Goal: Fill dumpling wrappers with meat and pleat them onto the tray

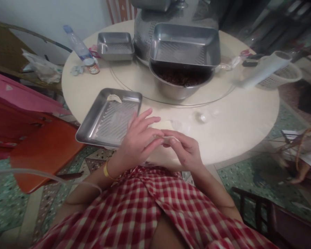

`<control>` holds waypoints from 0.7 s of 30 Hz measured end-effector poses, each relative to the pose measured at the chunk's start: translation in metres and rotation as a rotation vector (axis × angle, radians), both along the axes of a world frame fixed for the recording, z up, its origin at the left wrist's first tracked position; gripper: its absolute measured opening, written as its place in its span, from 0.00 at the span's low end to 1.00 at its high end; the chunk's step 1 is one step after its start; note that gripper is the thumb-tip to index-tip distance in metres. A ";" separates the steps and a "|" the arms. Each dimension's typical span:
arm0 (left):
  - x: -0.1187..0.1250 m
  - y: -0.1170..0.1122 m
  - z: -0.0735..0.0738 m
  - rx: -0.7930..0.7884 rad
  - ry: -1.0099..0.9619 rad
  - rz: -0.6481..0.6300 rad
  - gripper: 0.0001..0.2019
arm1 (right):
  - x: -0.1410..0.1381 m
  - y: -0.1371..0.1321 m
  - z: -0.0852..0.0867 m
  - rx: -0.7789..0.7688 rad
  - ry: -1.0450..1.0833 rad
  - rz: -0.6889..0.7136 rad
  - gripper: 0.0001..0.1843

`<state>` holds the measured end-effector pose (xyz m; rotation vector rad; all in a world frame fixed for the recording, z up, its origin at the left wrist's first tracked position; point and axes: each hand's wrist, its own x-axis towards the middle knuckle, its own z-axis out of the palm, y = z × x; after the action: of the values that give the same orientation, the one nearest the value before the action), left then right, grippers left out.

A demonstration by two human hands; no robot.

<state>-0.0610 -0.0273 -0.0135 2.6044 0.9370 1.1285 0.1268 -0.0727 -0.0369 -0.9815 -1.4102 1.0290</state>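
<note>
The left hand [142, 135] and the right hand [186, 148] pinch a folded dough wrapper [168, 139] between them, above the tabletop's [238, 129] near edge. Pressing too hard could tear it; uneven pinching could leave its seam open.

Clock centred on your round cream table [235, 128], 12 straight ahead. Rectangular ridged steel tray [107, 122] at 8; pale half-moon dumpling [114, 99] in its far end. Round steel bowl [180, 91] near centre, dark filling [181, 77] in it; deep rectangular steel pan [185, 45] over its far side. Perforated steel colander [143, 36] behind, toward 11:30. Smaller rectangular steel pan [115, 52] at 11. Clear plastic bottle [77, 45] at 10, small labelled jar [92, 67] just before it. White plastic basket [289, 74] at 3, translucent film roll [269, 67] across its near side. Thin pale dough piece [167, 139] at 6, between your left hand [138, 135] and right hand [188, 148].
</note>
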 end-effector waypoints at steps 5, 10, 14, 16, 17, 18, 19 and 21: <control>-0.003 0.002 0.000 -0.098 -0.025 -0.037 0.05 | 0.000 -0.001 -0.002 -0.051 0.064 0.005 0.11; -0.005 0.006 0.004 -0.201 -0.075 -0.099 0.06 | 0.001 -0.003 0.001 -0.095 0.153 0.070 0.09; -0.009 0.008 0.010 -0.288 -0.038 -0.178 0.07 | 0.003 -0.004 0.006 -0.163 0.164 0.112 0.14; -0.012 0.007 0.012 -0.294 -0.011 -0.215 0.07 | 0.004 -0.004 0.008 -0.176 0.178 0.128 0.16; -0.012 0.007 0.013 -0.288 0.000 -0.232 0.08 | 0.005 -0.004 0.008 -0.182 0.186 0.135 0.16; -0.013 0.007 0.013 -0.282 0.011 -0.243 0.08 | 0.005 -0.004 0.008 -0.191 0.193 0.140 0.17; -0.014 0.006 0.014 -0.273 0.019 -0.247 0.08 | 0.005 -0.004 0.008 -0.201 0.198 0.144 0.17; -0.013 0.005 0.014 -0.245 0.021 -0.242 0.08 | 0.003 -0.003 0.007 -0.213 0.204 0.151 0.17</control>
<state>-0.0743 -0.0218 0.0006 2.4527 0.6907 0.8680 0.1303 -0.0760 -0.0299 -0.9027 -1.2375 1.3747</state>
